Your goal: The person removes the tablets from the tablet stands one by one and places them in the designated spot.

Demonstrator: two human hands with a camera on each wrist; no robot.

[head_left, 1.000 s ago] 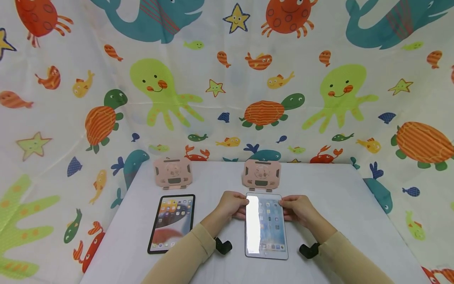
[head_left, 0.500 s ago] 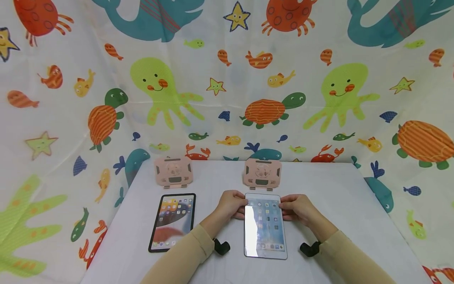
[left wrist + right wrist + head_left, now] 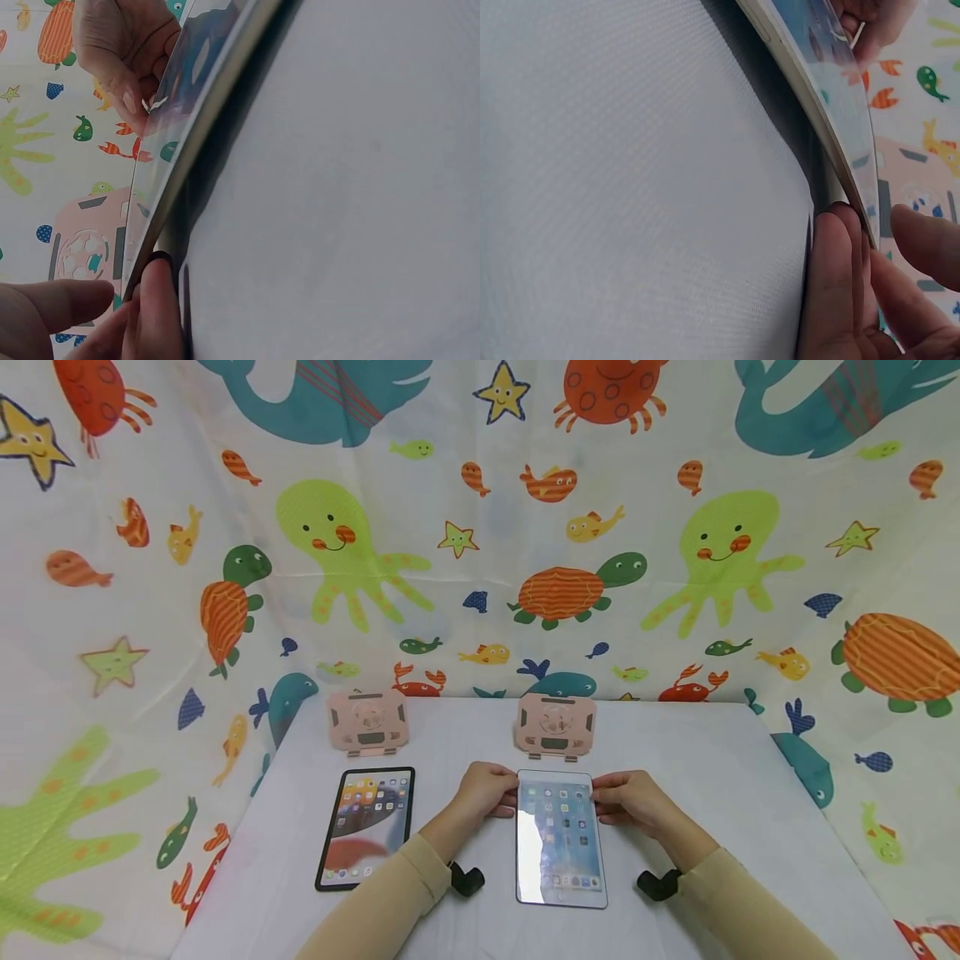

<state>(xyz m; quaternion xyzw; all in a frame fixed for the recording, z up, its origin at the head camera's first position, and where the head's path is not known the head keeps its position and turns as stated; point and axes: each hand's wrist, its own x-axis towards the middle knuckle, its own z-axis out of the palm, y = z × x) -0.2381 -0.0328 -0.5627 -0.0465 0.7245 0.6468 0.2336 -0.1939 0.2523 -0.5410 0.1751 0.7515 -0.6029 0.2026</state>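
Note:
A white-framed tablet (image 3: 561, 843) with a lit home screen lies before me, its far end held slightly off the table. My left hand (image 3: 482, 789) is at its upper left corner, and my right hand (image 3: 630, 797) is at the upper right. Fingertips (image 3: 159, 292) of the left hand tuck under the rim in the left wrist view; that thumb is close beside the edge. In the right wrist view, the right fingers (image 3: 836, 255) reach beneath the opposite rim, with the thumb just off the glass. The parts of the fingers under the tablet are hidden.
Left of the hands lies a black-framed tablet (image 3: 367, 827), partly behind my left sleeve. Two pink tablet cases, one at the left (image 3: 368, 723) and one in the middle (image 3: 555, 727), stand at the back of the white table (image 3: 720, 760). A sea-animal curtain (image 3: 465, 552) hangs behind.
The glare on the tablet's screen has shrunk and faded as its tilt shifted slightly. My left thumb has slid a little outward from the tablet's edge. The right hand has barely moved.

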